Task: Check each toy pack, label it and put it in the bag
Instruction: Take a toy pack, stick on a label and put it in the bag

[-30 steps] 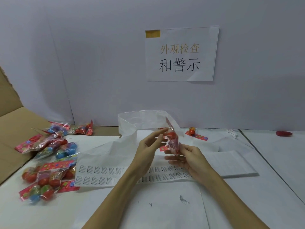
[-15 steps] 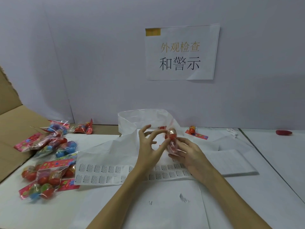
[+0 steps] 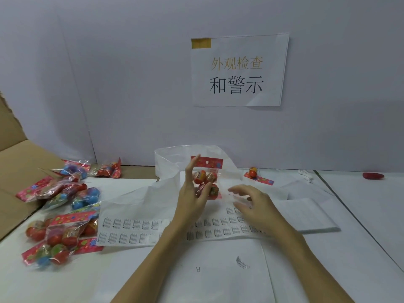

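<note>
My left hand (image 3: 192,197) holds a clear toy pack (image 3: 207,178) upright by its lower part; the pack has a red header card and red toy eggs inside. It stands in front of the open white plastic bag (image 3: 168,158). My right hand (image 3: 253,204) hovers to the right of the pack, fingers spread, holding nothing, just above the sheet of small warning labels (image 3: 135,230). Several more toy packs (image 3: 63,206) lie in a heap on the left.
A cardboard box flap (image 3: 13,171) borders the table at left. A loose toy egg on a red card (image 3: 254,173) lies behind my right hand, a small red object (image 3: 372,176) at far right. White paper sheets cover the table; a printed sign (image 3: 238,71) hangs on the wall.
My right hand has let go of the pack and moved right and down toward the labels. My left hand now holds the pack alone, turned to face me with its header up.
</note>
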